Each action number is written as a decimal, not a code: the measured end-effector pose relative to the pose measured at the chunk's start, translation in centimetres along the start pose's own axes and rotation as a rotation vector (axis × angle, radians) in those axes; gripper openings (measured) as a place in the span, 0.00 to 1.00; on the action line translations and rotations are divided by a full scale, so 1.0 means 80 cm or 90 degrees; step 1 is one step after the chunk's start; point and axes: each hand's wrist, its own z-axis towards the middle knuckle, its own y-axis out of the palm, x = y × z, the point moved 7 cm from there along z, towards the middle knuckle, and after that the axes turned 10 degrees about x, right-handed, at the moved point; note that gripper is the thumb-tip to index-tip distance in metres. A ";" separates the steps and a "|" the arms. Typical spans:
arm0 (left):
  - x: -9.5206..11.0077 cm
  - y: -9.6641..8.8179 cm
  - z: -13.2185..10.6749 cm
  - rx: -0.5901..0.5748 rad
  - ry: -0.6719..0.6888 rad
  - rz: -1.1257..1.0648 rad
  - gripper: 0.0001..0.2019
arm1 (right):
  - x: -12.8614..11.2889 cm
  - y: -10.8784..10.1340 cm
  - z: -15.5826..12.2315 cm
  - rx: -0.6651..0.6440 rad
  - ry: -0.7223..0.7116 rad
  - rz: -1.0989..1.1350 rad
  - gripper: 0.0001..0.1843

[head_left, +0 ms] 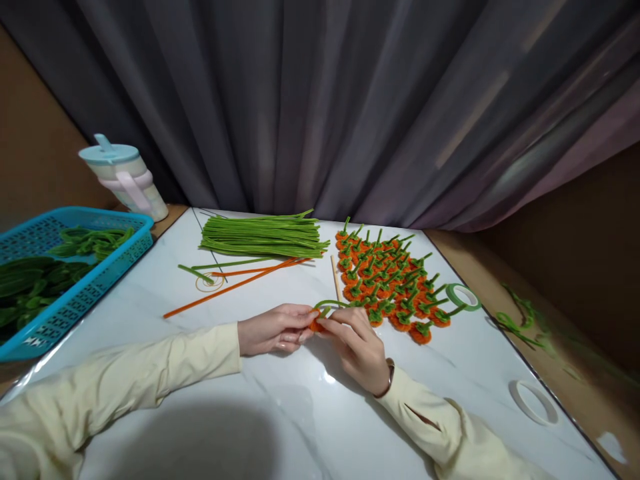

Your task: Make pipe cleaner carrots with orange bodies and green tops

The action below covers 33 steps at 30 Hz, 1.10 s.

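Observation:
Between my two hands is a small orange pipe-cleaner piece (pixel 316 323) with a green pipe cleaner (pixel 327 303) curving out over it. My left hand (pixel 277 329) pinches the orange part from the left. From the right, the fingers of my right hand (pixel 357 343) close on the same piece, and partly cover it. Just beyond my right hand stand rows of finished orange pieces with green stems (pixel 383 277). A thin wooden stick (pixel 335 279) lies behind my fingers.
A bundle of green pipe cleaners (pixel 260 235) lies at the back, with loose orange ones (pixel 235 289) before it. At left are a blue basket (pixel 115 267) of green pieces and a lidded cup (pixel 130 180). Green tape (pixel 463 297) and a white ring (pixel 533 403) are at right.

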 end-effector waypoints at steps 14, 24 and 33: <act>0.003 0.001 0.002 0.040 0.106 -0.067 0.08 | -0.013 0.004 -0.003 -0.047 -0.155 -0.088 0.14; 0.002 0.001 -0.003 0.091 0.095 0.009 0.12 | -0.030 0.013 -0.001 -0.114 -0.300 -0.151 0.11; 0.003 0.003 -0.003 0.114 0.078 0.009 0.10 | -0.022 0.012 0.002 -0.121 -0.224 -0.089 0.12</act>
